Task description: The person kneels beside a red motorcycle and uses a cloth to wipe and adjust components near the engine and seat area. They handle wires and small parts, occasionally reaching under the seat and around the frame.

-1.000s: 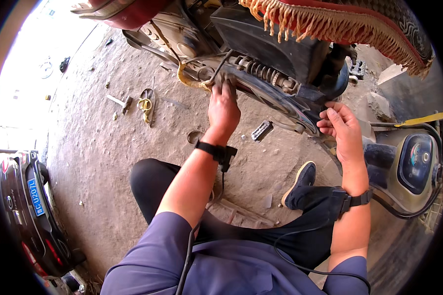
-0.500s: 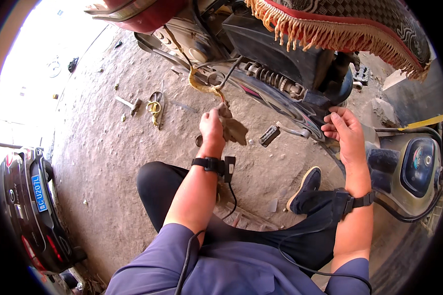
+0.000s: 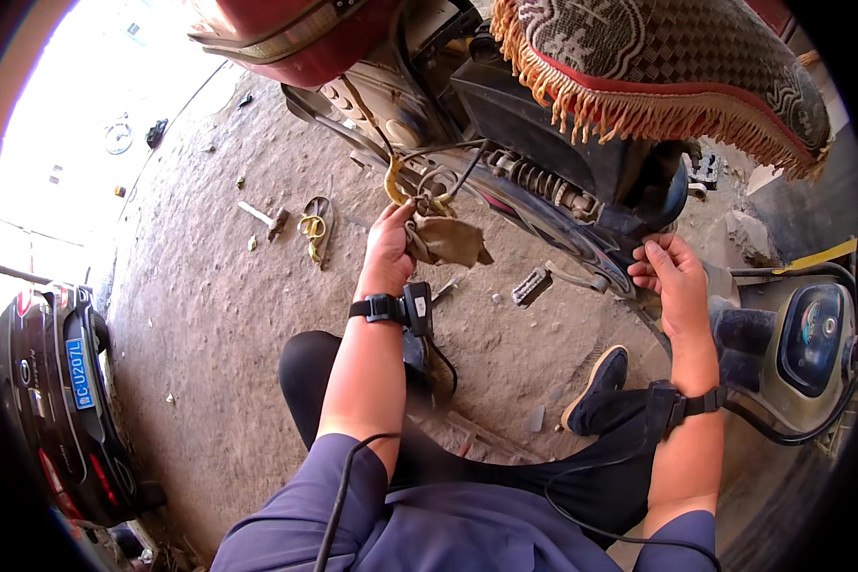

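Observation:
My left hand (image 3: pixel 388 250) is closed round a cable bundle wrapped in yellow tape (image 3: pixel 393 183), which hangs from the side of a motorcycle. A brown cloth (image 3: pixel 446 240) dangles from the same hand, on its right side. My right hand (image 3: pixel 675 281) is at the lower right of the motorcycle's black side case (image 3: pixel 553 114), near its frame, with thumb and fingertips pinched together. Whatever lies between those fingertips, if anything, cannot be made out. Near the case a coil-spring shock absorber (image 3: pixel 548 183) shows above the exhaust side.
A hammer (image 3: pixel 265 219) and a yellow tape roll with a dark strap (image 3: pixel 315 229) lie on the dirt floor at left. A foot pedal (image 3: pixel 532 286) sticks out low. A scooter (image 3: pixel 810 329) stands at right, a dark car (image 3: pixel 57 400) at far left. A fringed seat cover (image 3: pixel 658 67) overhangs.
My left hand has shifted slightly left, its fingers now up at the yellow-taped cable bundle, the cloth still in it. My right hand keeps its pinch at nearly the same spot.

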`<state>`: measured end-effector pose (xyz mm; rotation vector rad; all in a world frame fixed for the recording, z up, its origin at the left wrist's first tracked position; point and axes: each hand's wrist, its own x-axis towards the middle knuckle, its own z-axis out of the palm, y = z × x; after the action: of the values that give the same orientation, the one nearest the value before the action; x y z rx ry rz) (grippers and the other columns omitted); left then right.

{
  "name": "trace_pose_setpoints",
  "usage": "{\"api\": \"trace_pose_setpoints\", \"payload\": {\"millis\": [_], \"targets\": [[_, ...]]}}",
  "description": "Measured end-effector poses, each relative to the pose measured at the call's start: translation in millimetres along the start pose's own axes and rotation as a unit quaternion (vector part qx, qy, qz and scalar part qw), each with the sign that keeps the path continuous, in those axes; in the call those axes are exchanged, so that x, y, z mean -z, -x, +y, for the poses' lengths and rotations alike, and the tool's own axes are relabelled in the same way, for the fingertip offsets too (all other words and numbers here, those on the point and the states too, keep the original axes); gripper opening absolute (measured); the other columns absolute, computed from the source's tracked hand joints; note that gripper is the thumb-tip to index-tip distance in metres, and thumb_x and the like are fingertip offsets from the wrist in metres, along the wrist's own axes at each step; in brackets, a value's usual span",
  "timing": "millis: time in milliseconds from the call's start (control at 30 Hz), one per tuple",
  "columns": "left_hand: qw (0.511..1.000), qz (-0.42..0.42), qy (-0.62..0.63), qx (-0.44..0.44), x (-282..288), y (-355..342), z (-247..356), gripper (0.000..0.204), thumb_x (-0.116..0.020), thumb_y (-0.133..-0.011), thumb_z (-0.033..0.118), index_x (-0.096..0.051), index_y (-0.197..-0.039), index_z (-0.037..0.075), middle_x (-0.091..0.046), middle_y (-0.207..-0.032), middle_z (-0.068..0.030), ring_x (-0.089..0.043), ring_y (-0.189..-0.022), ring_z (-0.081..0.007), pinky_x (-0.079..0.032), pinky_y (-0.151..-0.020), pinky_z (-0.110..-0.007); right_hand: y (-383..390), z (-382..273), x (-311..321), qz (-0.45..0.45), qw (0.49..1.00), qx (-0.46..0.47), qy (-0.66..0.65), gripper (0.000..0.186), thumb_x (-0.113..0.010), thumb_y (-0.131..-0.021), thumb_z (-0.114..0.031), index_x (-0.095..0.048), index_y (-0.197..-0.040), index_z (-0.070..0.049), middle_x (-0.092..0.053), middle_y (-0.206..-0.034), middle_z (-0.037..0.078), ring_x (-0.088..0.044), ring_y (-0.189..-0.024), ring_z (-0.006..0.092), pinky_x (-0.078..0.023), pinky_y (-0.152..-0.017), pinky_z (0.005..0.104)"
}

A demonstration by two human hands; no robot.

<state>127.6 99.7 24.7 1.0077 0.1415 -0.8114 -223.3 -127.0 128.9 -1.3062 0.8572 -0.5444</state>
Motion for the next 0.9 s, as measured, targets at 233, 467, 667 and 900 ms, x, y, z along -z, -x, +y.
{"api": "trace_pose_setpoints", "payload": {"millis": [233, 467, 667, 900], "targets": [[0.997, -0.074, -0.034, -0.007, -32.2, 68.4, 20.1, 0.021, -0.062, -0.103, 0.011, -0.062, -0.120, -0.001, -0.072, -0.106, -0.0112, -0.074, -0.089, -0.0229, -0.064, -0.078, -0.039, 0.2, -1.9, 0.5, -0.001, 1.000, 0.001, 0.007, 0.016, -0.063, -0.103, -0.022, -0.065, -0.107, -0.007, -0.070, -0.097, 0.003, -0.067, -0.080, 0.0112, -0.054, -0.072, 0.0248], [0.990, -0.041, -0.099, -0.092, -38.3, 73.5, 51.8, 0.016, -0.066, -0.100, 0.010, -0.064, -0.112, -0.001, -0.072, -0.096, -0.0085, -0.071, -0.080, -0.0169, -0.061, -0.070, -0.031, 4.0, -6.1, -3.0, -0.007, 1.000, 0.000, 0.000, 0.016, -0.063, -0.102, -0.020, -0.065, -0.109, -0.006, -0.069, -0.096, 0.003, -0.066, -0.078, 0.0106, -0.053, -0.069, 0.0242], [0.985, 0.004, -0.103, -0.136, -60.7, 68.4, 61.6, 0.020, -0.069, -0.098, 0.011, -0.064, -0.109, -0.005, -0.071, -0.093, -0.0105, -0.071, -0.075, -0.0188, -0.061, -0.067, -0.032, 1.2, -0.2, 2.1, -0.021, 1.000, 0.005, 0.013, 0.021, -0.062, -0.104, -0.022, -0.064, -0.117, -0.007, -0.069, -0.098, 0.003, -0.066, -0.080, 0.0112, -0.053, -0.071, 0.0248], [0.979, 0.050, -0.135, -0.144, -51.0, 54.4, 44.4, 0.022, -0.071, -0.096, 0.012, -0.064, -0.108, -0.005, -0.069, -0.090, -0.0082, -0.068, -0.073, -0.0167, -0.060, -0.068, -0.030, 4.7, -5.0, -6.8, -0.017, 1.000, 0.001, 0.000, 0.018, -0.065, -0.101, -0.021, -0.066, -0.110, -0.006, -0.069, -0.095, 0.003, -0.066, -0.078, 0.0105, -0.053, -0.068, 0.0235]]}}
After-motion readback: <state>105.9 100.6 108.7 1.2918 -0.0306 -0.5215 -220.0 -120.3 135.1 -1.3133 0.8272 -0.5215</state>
